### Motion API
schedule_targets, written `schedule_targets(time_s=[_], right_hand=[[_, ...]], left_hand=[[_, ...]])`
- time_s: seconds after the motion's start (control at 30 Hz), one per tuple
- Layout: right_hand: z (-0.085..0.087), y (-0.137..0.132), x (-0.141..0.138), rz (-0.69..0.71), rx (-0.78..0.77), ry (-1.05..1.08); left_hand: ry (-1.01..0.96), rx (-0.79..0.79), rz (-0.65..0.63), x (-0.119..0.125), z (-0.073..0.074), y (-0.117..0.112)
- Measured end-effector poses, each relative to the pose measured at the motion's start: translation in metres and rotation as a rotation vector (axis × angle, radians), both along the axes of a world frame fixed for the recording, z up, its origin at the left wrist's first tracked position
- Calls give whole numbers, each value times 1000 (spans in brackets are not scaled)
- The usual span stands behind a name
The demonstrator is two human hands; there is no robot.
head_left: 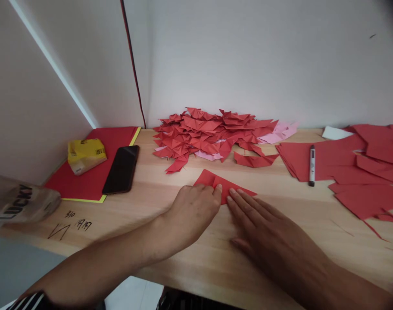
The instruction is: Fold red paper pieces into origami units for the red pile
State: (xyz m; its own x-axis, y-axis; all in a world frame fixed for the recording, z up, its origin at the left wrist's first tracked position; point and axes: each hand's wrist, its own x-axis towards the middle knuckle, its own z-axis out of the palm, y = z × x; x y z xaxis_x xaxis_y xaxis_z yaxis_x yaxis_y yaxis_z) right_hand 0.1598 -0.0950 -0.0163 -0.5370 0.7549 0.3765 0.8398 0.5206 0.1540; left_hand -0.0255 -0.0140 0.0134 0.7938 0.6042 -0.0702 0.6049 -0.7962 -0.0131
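A folded piece of red paper (225,186) lies on the wooden table in front of me. My left hand (193,211) is at its left side, fingers curled under and the thumb pressing on the paper near a crease. My right hand (264,224) rests on the paper's right part with its fingers stretched out flat. Both hands hide the paper's lower edge. Just beyond lies a heap of folded red paper pieces (203,129), with a few pink ones (280,131) among them. A single folded red piece (255,160) sits at the heap's front.
To the right, a white pen (312,165) lies on red paper sheets (296,157), near more cut red pieces (364,198). On the left, a black phone (121,170) and a yellow packet (86,155) rest on red sheets (83,185). A bag marked LUCKY (28,202) stands nearby.
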Motion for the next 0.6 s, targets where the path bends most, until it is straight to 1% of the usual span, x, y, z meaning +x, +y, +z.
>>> schedule_targets(time_s=[0.13, 0.17, 0.2, 0.23, 0.27, 0.3, 0.37, 0.43, 0.5, 0.6], right_hand=[[-6, -2, -2, -5, 18, 8], [-5, -2, -2, -2, 12, 10], [-5, -2, -2, 4, -1, 11], [-5, -2, -2, 16, -17, 12], [-4, -2, -2, 32, -31, 10], [-4, -2, -3, 49, -41, 7], [-5, -3, -4, 69, -47, -6], [-6, -4, -5, 61, -37, -17], [-5, -4, -6, 50, -25, -23], [-4, -4, -6, 49, -1, -19]], left_hand=[[-55, 186, 14, 6, 1, -6], [-95, 231, -1, 9, 0, -9], [-160, 260, -42, 11, -2, -12], [-213, 241, -104, 13, -5, -15], [-272, 190, -163, 14, -8, -18], [-307, 107, -178, 15, -11, -21], [-331, -80, -147, 16, -17, -25], [-343, -219, -125, 15, -19, -26], [-348, -308, -108, 14, -19, -25], [-334, -378, -78, 13, -17, -23]])
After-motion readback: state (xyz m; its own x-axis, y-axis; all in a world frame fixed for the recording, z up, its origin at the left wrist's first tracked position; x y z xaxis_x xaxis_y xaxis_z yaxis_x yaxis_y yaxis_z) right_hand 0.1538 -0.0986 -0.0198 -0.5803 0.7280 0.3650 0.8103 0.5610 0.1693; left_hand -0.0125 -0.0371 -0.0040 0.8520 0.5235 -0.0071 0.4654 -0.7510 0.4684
